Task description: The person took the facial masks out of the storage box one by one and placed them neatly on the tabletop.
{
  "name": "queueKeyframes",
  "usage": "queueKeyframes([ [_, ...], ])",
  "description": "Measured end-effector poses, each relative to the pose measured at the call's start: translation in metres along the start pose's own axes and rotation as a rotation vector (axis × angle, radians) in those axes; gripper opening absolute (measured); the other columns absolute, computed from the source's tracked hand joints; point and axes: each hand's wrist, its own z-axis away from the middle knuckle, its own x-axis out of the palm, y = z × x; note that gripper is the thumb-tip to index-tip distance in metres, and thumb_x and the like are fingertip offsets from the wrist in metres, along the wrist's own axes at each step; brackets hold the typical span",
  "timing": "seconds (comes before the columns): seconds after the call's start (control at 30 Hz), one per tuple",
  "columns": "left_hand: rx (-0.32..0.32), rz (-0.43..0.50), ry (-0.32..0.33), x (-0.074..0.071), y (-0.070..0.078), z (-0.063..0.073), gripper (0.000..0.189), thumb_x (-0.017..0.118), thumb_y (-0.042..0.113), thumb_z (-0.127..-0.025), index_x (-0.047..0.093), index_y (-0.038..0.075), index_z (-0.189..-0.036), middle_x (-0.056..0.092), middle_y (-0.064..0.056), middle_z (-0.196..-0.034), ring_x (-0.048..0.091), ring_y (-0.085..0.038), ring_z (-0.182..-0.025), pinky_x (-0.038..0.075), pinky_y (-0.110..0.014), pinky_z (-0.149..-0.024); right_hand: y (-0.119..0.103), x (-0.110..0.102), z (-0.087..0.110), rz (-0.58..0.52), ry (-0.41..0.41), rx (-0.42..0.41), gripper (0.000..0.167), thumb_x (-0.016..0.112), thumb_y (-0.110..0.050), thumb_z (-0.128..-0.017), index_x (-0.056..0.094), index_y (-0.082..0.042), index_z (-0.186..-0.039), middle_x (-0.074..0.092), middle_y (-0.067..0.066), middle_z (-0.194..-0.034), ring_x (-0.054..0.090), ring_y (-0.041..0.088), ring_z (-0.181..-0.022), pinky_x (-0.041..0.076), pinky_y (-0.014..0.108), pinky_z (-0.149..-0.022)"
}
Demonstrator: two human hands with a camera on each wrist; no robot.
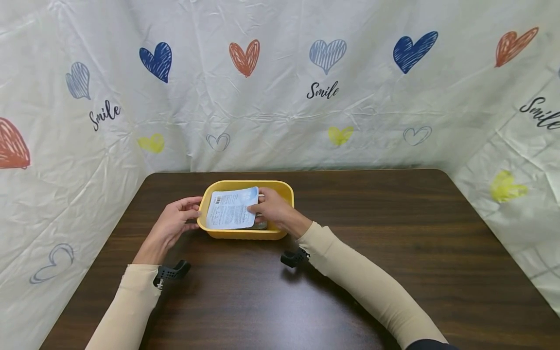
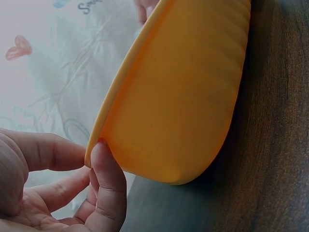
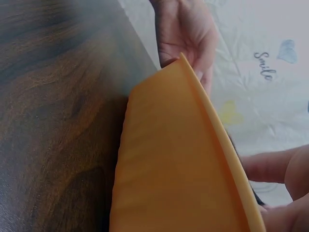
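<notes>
Probably we're positioning the packet (image 1: 231,211): right grip (image 1: 274,208) pinches it, left grip (image 1: 174,219) pinches the bin (image 1: 247,235), which next needs steadying.

The basket (image 1: 245,235) is yellow, the packet (image 1: 233,210) pale-blue.

The head view looks forward and down across the brown wood-grain counter (image 1: 393,233); both wrist views, low, close and tilted, share the yellow rounded-rectangular plastic tub (image 1: 245,235).

You can read "Smile" x3 on the white sheet (image 1: 271,150), but print on the packet (image 1: 232,209) is 2 small tbh
</notes>
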Motion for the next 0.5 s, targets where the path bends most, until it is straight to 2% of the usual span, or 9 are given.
queueKeyframes([
  [0.17,-0.002,0.000,-0.003,-0.0007,0.0013,-0.0004,0.051,0.058,0.005,-0.098,0.048,0.003,-0.149,0.052,-0.012,-0.118,0.057,-0.022,-0.100,0.058,-0.026,-0.076,-0.0009,-0.0016,-0.0034,0.022,-0.038,0.018,0.043,0.063,-0.004,-0.099,0.047,-0.004,-0.139,0.071,0.016,-0.113,0.073,0.027,-0.091,0.062,0.041,-0.075],
  [0.3,-0.002,0.007,-0.005,0.0001,0.0013,-0.0005,0.051,0.057,0.004,-0.099,0.048,0.003,-0.149,0.052,-0.015,-0.120,0.058,-0.023,-0.100,0.058,-0.026,-0.075,-0.0003,-0.0019,-0.0044,0.016,-0.027,0.005,0.043,0.062,-0.003,-0.099,0.047,-0.006,-0.140,0.071,0.016,-0.112,0.073,0.026,-0.088,0.062,0.036,-0.068],
  [0.5,0.001,0.013,-0.005,0.0016,-0.0001,-0.0001,0.052,0.057,0.004,-0.098,0.047,0.003,-0.149,0.053,-0.009,-0.114,0.059,-0.017,-0.095,0.057,-0.027,-0.073,-0.0048,-0.0052,-0.0012,0.020,-0.020,-0.020,0.050,0.062,0.000,-0.098,0.045,-0.010,-0.144,0.069,0.016,-0.111,0.071,0.024,-0.084,0.058,0.032,-0.061],
])
